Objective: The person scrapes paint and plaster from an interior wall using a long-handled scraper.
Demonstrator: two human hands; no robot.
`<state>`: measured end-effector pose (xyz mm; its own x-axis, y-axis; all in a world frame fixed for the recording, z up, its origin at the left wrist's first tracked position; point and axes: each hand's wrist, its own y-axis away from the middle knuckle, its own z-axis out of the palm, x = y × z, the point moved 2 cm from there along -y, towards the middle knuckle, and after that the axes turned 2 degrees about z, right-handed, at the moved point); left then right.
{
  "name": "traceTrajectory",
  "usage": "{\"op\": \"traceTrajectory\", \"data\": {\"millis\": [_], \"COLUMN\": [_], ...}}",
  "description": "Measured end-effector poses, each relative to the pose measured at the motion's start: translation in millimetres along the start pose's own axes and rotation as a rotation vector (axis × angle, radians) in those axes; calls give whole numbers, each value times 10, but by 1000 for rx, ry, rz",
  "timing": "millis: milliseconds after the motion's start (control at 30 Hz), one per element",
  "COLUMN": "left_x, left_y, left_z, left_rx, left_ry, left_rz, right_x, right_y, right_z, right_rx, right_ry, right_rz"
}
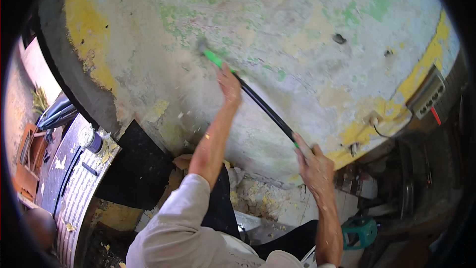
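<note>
A long-handled scraper (266,106) with a black shaft and green neck slants across a wall (282,22) of patchy yellow, green and bare plaster. Near its upper end, my left hand (228,85) is closed around the shaft just below the green part. My right hand (314,163) grips the lower end. The scraper's head, blurred, lies against or very near the wall at upper centre. Small pale flakes hang in the air below it, left of my left forearm.
A ridged surface (76,193) at left carries an open tub (90,139) and paint flakes. A black sheet (137,167) leans by the wall's foot. Debris (260,197) covers floor tiles. At right are a power strip (431,98), a plugged socket (373,120) and a teal stool (360,232).
</note>
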<state>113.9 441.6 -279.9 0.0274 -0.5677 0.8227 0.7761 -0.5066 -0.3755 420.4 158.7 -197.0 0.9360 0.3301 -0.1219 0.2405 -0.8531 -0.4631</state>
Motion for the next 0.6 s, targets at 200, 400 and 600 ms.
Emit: {"op": "traceTrajectory", "data": {"millis": [200,400,600], "left_x": [160,691,974], "left_y": [166,1725,1820], "left_z": [-27,915,899], "left_rx": [-129,-303,-343], "left_ry": [148,82,279], "left_rz": [-297,-129,-367], "right_x": [33,1061,1084], "right_y": [171,1033,1110], "right_z": [33,-609,-711], "right_rx": [23,122,50], "right_ry": [-33,-77,82], "right_rz": [-38,48,138]}}
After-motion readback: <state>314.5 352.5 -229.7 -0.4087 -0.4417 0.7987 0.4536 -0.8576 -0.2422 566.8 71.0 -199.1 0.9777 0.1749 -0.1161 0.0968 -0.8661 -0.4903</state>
